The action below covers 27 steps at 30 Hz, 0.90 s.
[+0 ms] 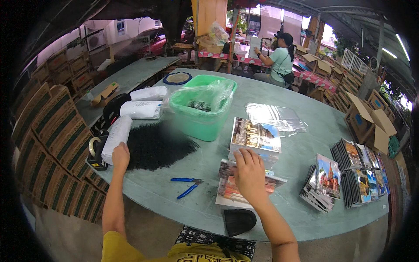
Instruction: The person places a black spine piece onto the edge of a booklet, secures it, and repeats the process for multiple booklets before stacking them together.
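My left hand (121, 156) is closed at the near end of a white wrapped bundle (116, 134), fingers curled over its edge. Beside it spreads a dark mat of black binding wires (157, 146). My right hand (250, 174) rests palm down with fingers spread, fingertips on the near edge of a stack of picture-printed sheets (255, 135). Under its palm lies a second, fanned pile of printed sheets (227, 187), partly hidden. Blue-handled cutters (187, 187) lie opened between my hands. A black rounded pad (239, 222) sits at the table's front edge.
A green bin (200, 113) lined with clear plastic stands mid-table. Clear plastic sleeves (275, 117) lie behind the sheets. Spiral-bound notebooks (327, 177) are stacked at right, near an opened carton (371, 122). A tape dispenser (97, 150) stands far left. Another person (281, 61) sits beyond the table.
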Tool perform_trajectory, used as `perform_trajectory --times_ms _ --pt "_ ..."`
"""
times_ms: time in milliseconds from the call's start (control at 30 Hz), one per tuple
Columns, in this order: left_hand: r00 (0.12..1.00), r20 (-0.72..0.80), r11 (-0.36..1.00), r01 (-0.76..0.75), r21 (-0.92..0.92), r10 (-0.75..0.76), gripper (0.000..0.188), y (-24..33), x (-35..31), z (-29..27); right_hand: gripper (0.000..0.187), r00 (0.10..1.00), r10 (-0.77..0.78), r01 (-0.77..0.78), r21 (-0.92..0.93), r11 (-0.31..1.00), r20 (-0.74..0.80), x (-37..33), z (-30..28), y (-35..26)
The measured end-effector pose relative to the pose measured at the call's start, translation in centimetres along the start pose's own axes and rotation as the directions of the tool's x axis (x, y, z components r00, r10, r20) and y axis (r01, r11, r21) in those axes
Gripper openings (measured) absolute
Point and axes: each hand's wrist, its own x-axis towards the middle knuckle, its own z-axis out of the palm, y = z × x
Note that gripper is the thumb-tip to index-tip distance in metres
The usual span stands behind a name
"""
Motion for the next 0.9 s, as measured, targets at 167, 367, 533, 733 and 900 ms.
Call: perform_trajectory --times_ms 167,367,533,733,900 --pt "0.959 0.257 0.991 -0.098 -0.093 0.119 0.031 -4.1 -1.7 3.5 0.027 0.958 0.085 -0.139 0.186 0.973 0.273 0.6 1.7 -1.0" --pt "0.929 0.368 0.995 0.072 -0.072 -0.041 0.033 -3.0 -2.5 5.4 0.031 0.996 0.072 -0.076 0.068 0.995 0.061 -0.2 3.3 -1.9" --pt "0.983 0.181 0.987 0.069 -0.144 -0.043 0.027 -0.4 -0.1 0.7 0.032 0.99 0.1 -0.101 0.006 0.995 0.095 0.2 3.8 -1.8" --pt "0.951 0.274 0.989 -0.15 0.005 0.143 0.025 -1.7 -0.7 0.8 0.028 0.986 0.077 -0.088 0.065 0.994 0.148 0.3 3.3 -0.9" --pt "0.988 0.154 0.989 0.0 -0.148 0.023 0.023 -1.2 -0.9 2.0 0.028 0.986 0.083 -0.094 0.069 0.993 0.147 0.2 3.2 -1.2"
